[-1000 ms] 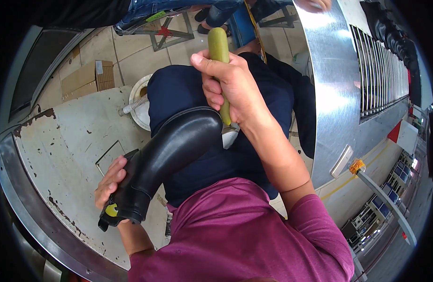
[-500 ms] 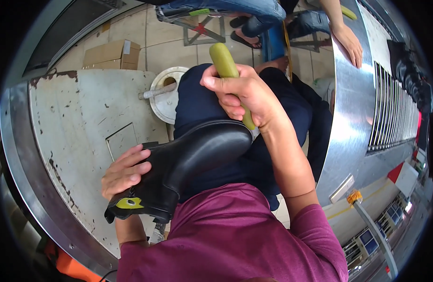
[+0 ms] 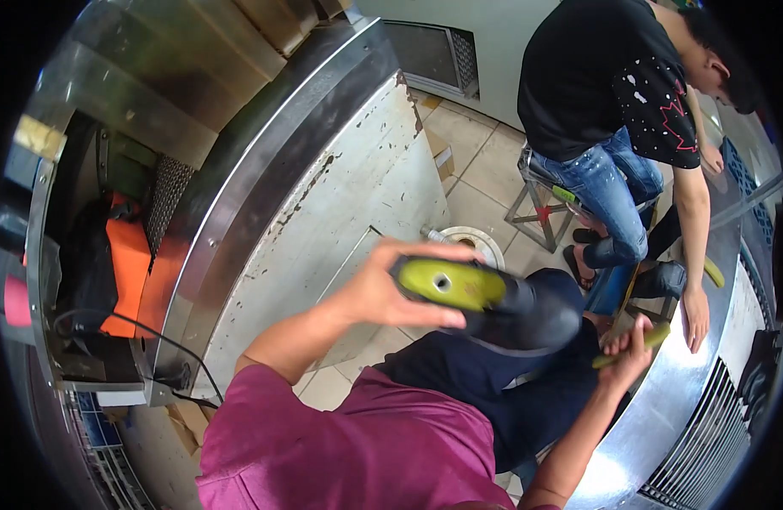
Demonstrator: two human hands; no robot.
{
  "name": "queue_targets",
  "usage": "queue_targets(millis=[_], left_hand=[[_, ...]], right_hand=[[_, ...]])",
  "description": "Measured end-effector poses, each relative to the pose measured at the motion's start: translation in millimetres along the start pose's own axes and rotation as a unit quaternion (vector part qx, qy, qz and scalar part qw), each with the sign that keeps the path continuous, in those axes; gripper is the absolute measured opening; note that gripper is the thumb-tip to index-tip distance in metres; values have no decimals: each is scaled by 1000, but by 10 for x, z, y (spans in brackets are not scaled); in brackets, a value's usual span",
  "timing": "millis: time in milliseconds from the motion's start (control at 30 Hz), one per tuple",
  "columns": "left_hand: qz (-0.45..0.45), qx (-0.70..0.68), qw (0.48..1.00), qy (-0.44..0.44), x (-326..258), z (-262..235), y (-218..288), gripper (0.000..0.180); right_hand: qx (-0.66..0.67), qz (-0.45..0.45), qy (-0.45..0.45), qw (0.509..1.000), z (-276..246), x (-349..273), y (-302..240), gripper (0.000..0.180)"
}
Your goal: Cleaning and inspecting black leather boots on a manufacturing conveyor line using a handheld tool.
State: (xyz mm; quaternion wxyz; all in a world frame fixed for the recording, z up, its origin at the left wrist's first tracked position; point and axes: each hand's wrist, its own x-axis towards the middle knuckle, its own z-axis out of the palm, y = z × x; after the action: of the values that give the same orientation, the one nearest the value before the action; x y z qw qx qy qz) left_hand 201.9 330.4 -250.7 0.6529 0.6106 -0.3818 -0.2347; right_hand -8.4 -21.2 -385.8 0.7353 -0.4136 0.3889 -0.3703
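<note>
In my left hand (image 3: pixel 373 285) is a black boot (image 3: pixel 532 316), held by its shaft end and slanting across above my lap. It is blurred by motion. A yellow-green last (image 3: pixel 472 285) with a round metal-rimmed hole shows in the boot's opening. My thumb and fingers lie on opposite sides of that end. My right hand (image 3: pixel 627 350) is closed around a smooth yellow-green stick (image 3: pixel 656 335) with a rounded end. It hangs right of the boot's toe, apart from it, near the metal bench (image 3: pixel 655 408).
At the right, a person in a black shirt (image 3: pixel 587 81) sits on a metal stool (image 3: pixel 532 208), one hand (image 3: pixel 696 319) on the bench. A chipped white panel (image 3: pixel 323 221) stands left of my lap, with a white round container (image 3: pixel 485 242) beyond. A dark cable (image 3: pixel 179 344) hangs at the left.
My left hand has lifted the boot and swung it to the right. My right hand, still holding the stick, has moved away from the boot toward the bench. The view has turned left.
</note>
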Motion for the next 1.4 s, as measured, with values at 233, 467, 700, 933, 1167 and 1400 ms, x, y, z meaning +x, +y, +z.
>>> queue_targets(millis=[233, 467, 700, 933, 1167, 1400], left_hand=[[162, 195, 858, 447, 25, -531, 1119, 40], [216, 97, 723, 648, 59, -1761, 1738, 41], [74, 284, 611, 735, 256, -3359, 1945, 79], [-197, 260, 726, 606, -286, -4314, 2049, 107], [-278, 321, 713, 558, -458, -5326, 1623, 114], [-299, 102, 781, 539, -278, -4640, 1077, 68]], right_hand=[[-124, -17, 27, 992, -1002, -269, -328, 22], [-114, -3, -81, 990, -1408, -377, -50, 28], [-288, 11, -148, 946, -1242, -419, 22, 28], [-407, -33, -131, 903, -1372, -437, 57, 18], [-393, 10, -81, 916, -1561, -309, 101, 28], [-488, -76, -135, 859, -1291, -290, 31, 34]])
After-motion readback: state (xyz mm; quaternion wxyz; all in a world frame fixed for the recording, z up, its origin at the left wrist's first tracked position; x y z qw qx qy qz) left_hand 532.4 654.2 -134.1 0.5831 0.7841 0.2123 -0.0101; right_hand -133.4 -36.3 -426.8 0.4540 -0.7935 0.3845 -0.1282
